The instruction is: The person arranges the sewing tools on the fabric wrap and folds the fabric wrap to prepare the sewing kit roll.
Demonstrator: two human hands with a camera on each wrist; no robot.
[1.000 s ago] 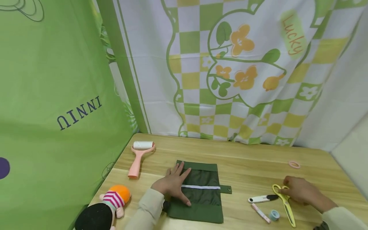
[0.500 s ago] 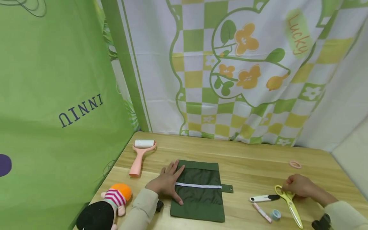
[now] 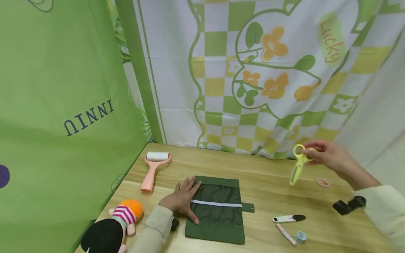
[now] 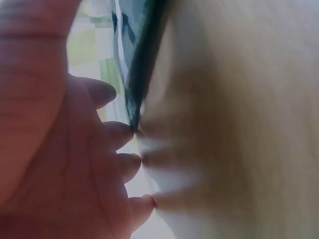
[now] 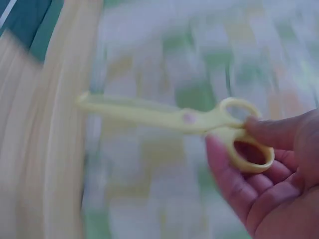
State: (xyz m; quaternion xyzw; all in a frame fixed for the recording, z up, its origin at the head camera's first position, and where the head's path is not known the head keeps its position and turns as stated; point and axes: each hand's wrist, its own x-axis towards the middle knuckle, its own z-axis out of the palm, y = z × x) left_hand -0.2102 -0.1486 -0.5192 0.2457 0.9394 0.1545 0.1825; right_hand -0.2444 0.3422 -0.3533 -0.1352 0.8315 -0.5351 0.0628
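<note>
Yellow scissors [image 3: 298, 165] hang blades-down above the table's right side, pinched at the handles by my right hand [image 3: 329, 156]. In the right wrist view the thumb and fingers hold the scissors [image 5: 164, 117] by the loops, and the blades are together. A dark green fabric pouch [image 3: 218, 230] lies flat and unfolded, with a white strip across its middle and a snap tab on its right. My left hand [image 3: 180, 202] rests with spread, straight fingers at the pouch's left edge. In the left wrist view the fingertips of that hand [image 4: 75, 149] meet the table beside the pouch [image 4: 134, 50].
Right of the pouch lie a white-and-black utility cutter [image 3: 288, 219], a pink-and-white pen-like stick [image 3: 286, 234] and a small blue roll [image 3: 301, 237]. A pink ring [image 3: 323, 182] is farther back. A lint roller [image 3: 153, 172] and a doll [image 3: 117, 225] are at left.
My right hand has lifted the scissors off the table, up and away from the cutter. Earlier my left hand lay farther over the pouch; it has drawn back to the left edge.
</note>
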